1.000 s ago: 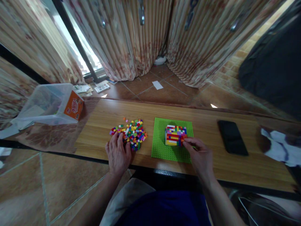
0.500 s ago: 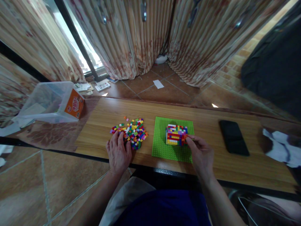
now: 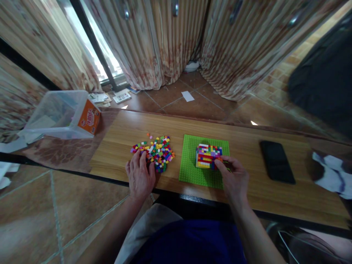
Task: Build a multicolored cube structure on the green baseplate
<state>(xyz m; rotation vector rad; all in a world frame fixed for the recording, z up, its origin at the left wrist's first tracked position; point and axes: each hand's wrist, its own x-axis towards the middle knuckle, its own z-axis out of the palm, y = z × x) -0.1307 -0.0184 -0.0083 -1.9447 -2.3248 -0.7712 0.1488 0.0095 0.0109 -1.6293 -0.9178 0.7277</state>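
Note:
A green baseplate (image 3: 192,172) lies on the wooden table (image 3: 247,146) with a multicoloured brick block (image 3: 208,155) built on it. My right hand (image 3: 232,178) touches the block's near right corner, thumb and fingers pinched against the bricks; whether a loose brick sits in the pinch is hidden. A pile of small loose bricks (image 3: 158,150) lies left of the plate. My left hand (image 3: 140,176) rests palm down at the pile's near left edge, fingers stretched out over the bricks.
A black phone (image 3: 277,161) lies flat right of the plate. A clear plastic box (image 3: 55,115) with an orange label lies on its side at the far left. White cloth (image 3: 331,174) sits at the right end. Curtains hang behind; papers lie on the tiled floor.
My right hand has shifted slightly along the block's right side and now presses on its near right corner. My left hand stays at the pile. The view has tilted a little.

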